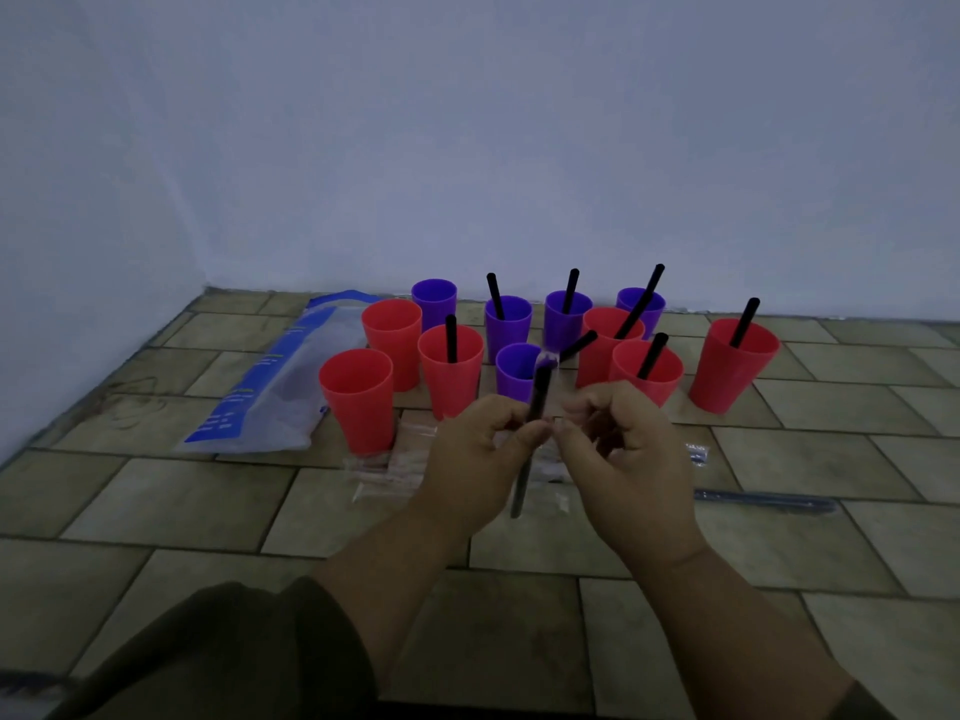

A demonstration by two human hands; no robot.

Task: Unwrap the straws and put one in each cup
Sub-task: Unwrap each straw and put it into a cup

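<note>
Several red and purple cups stand on the tiled floor near the wall. Most hold a black straw, such as the red cup at far right (732, 366). The near-left red cup (358, 397), the red cup behind it (390, 335) and the back-left purple cup (434, 301) hold none. My left hand (478, 454) and my right hand (623, 454) pinch a black straw in a clear wrapper (537, 392) between them, upright, in front of the cups. The straw's lower end hangs below my fingers.
A large clear bag with blue print (280, 381) lies left of the cups. Empty clear wrappers (384, 470) lie on the floor under my hands. Two wrapped straws (763, 502) lie to the right. A wall runs close behind the cups.
</note>
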